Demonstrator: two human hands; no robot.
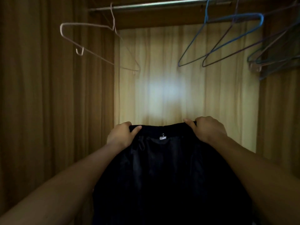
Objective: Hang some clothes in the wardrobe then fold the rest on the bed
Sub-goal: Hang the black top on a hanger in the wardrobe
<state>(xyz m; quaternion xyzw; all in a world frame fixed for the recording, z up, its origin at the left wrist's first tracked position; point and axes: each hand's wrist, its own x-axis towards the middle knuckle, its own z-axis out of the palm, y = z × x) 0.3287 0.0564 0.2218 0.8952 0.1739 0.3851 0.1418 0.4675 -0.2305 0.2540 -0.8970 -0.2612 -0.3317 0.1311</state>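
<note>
Your left hand [121, 135] and right hand [207, 129] each grip one end of the waistband of a black garment [162, 176]. The fingers curl over the top edge and the left thumb presses on the near face. The band is pulled flat between them at about the same height. The rest of the cloth hangs down between your forearms and fills the lower middle of the view. A small round button [163, 134] sits at the centre of the band with a white label [162, 138] just below it. A dark drawstring [141, 145] dangles near your left hand.

You are facing into an open wooden wardrobe. Its pale back panel [162, 54] carries a soft patch of glare above the garment. The darker left side wall [48, 95] runs toward you.

A metal rail [154, 4] crosses the top. On its left part hangs a pale wire hanger [87, 25], tilted. To the right hang a blue wire hanger [243, 15] and a darker purple one [203, 64], close together. A bunch of greenish hangers [259, 62] crowds the right edge, too blurred to count.

The rail between the pale hanger and the blue one shows bare, directly above the waistband. The garment is well below the rail and touches no hanger.
</note>
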